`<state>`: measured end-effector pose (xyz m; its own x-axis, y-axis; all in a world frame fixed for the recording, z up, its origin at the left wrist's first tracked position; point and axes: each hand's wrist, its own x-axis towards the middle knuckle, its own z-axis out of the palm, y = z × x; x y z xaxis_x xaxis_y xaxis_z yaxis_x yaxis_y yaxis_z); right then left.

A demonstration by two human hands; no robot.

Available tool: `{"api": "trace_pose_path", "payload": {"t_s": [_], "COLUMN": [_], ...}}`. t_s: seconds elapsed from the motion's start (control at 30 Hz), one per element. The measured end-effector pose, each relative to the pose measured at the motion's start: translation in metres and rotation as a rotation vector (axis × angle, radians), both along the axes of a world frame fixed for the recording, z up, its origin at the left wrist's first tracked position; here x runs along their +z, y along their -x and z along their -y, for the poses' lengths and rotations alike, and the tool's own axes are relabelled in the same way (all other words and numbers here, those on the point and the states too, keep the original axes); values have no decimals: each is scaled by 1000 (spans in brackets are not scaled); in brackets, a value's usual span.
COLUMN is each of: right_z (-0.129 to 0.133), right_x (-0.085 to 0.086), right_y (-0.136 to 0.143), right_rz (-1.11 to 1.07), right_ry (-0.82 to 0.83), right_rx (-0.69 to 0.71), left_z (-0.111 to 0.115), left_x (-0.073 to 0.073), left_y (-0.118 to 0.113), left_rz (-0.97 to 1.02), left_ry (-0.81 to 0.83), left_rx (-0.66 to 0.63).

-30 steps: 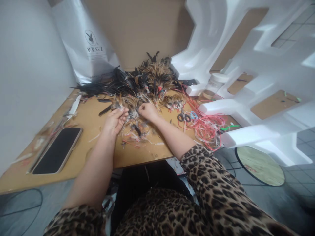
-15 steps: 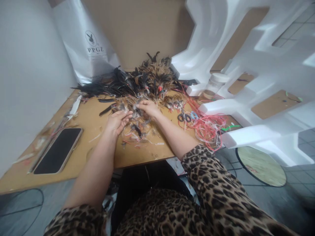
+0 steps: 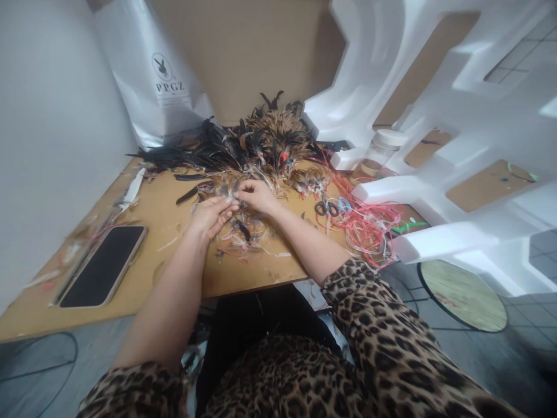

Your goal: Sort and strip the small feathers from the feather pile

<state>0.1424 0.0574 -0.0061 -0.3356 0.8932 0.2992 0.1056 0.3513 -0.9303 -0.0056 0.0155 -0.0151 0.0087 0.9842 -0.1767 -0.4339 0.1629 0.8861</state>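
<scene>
My left hand (image 3: 211,216) is pinched at the middle of the wooden table (image 3: 169,203), its fingertips on a small greyish-brown feather bunch (image 3: 226,184). Right beside it, my right hand (image 3: 256,196) has thumb and forefinger closed at the same spot; whatever is between them is too small to make out. Behind both hands lie a heap of long black feathers (image 3: 217,145) and a tan feather bunch (image 3: 282,130). Loose feather scraps and strands (image 3: 243,232) are scattered just below my hands.
A phone (image 3: 104,267) lies at the left. To the right are scissors (image 3: 326,209), tangled pink ribbons (image 3: 369,229), a lidded jar (image 3: 383,148) and white foam packing (image 3: 448,232). A silver bag (image 3: 161,87) stands behind, and a round stool (image 3: 463,296) is beyond the table edge.
My right hand has moved slightly left, closer to my left hand. My left hand has barely shifted, and the feather heaps remain where they were.
</scene>
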Motion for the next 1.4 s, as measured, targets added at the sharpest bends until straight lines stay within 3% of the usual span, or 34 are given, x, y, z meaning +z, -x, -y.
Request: {"api": "trace_pose_path", "payload": {"t_s": [0.43, 0.77, 0.87, 1.0, 1.13, 1.4], "right_z": [8, 6, 3, -10, -22, -9], "right_x": [4, -7, -7, -11, -17, -10], "right_y": [2, 7, 8, 0, -12, -18], "right_rz": [-147, -335, -322, -176, 163, 658], "right_ry": [193, 332, 324, 162, -35, -178], "right_rx": [-30, 119, 100, -89, -295, -341], "left_z": [1, 2, 3, 1, -3, -4], "left_x": [-1, -1, 1, 3, 1, 2], "left_y": [-3, -1, -1, 1, 5, 5], "left_rz": [-86, -74, -107, -65, -11, 15], "left_ry": [-56, -55, -64, -91, -93, -87], "left_rx": [-5, -43, -37, 58, 146, 206]}}
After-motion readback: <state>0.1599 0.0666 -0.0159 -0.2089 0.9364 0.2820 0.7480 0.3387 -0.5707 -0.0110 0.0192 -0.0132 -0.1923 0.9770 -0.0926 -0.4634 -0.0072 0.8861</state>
